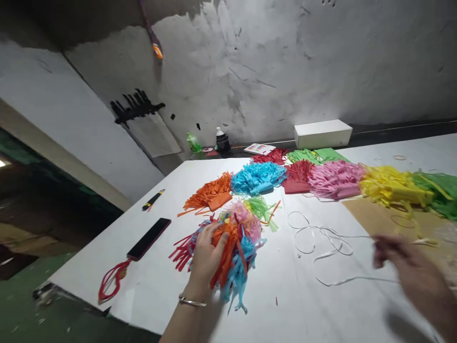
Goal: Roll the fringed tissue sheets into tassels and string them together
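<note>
My left hand is closed around a mixed bundle of fringed paper strips in orange, blue, pink, red and green, pressing it onto the white table. A bangle sits on that wrist. My right hand is blurred at the right, its fingers pinched at the end of a thin white ribbon that loops across the table between the two hands.
Fringed paper piles line the back: orange, blue, red, pink, yellow, green. A phone with a red strap, a utility knife, a white box and bottles lie nearby.
</note>
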`<state>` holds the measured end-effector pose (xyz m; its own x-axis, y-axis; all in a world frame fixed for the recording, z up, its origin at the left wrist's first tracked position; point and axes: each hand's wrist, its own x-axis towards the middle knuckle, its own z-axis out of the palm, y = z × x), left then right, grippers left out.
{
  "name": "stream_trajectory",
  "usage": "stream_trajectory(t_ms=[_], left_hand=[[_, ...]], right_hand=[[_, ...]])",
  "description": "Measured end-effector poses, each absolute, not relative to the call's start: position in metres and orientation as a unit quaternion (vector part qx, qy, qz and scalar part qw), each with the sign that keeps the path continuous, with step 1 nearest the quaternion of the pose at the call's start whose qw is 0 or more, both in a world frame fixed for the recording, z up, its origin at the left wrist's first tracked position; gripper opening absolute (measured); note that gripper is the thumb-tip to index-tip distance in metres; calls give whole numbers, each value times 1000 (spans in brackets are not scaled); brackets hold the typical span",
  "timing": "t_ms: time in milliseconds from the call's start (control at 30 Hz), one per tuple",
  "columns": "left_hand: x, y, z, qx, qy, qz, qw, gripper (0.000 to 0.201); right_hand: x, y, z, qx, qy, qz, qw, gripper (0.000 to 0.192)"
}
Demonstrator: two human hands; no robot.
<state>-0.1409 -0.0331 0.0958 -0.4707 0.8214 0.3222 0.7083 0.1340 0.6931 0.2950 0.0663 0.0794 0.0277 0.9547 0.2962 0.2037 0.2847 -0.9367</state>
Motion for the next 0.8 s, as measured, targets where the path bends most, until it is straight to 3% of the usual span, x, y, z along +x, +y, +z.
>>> stream_trajectory(t_ms=[133,200,300,500,800], left_hand=[[-130,-22,68,509,773,373,62,80],[-128,-20,56,534,763,348,105,83],[-147,-27,49,556,740,352,144,75],[-232,-56,67,499,746,424,122,57],[-270,-55,79,479,760,428,100,55]], right_hand=[[204,61,43,-360,-774,421,308,34],[174,62,41,-330,-809,421,243,31],[144,85,48,-322,-820,412,231,28],[77,150,56,-365,-823,377,216,22],[-35,139,39,-366,-872,317,69,26]])
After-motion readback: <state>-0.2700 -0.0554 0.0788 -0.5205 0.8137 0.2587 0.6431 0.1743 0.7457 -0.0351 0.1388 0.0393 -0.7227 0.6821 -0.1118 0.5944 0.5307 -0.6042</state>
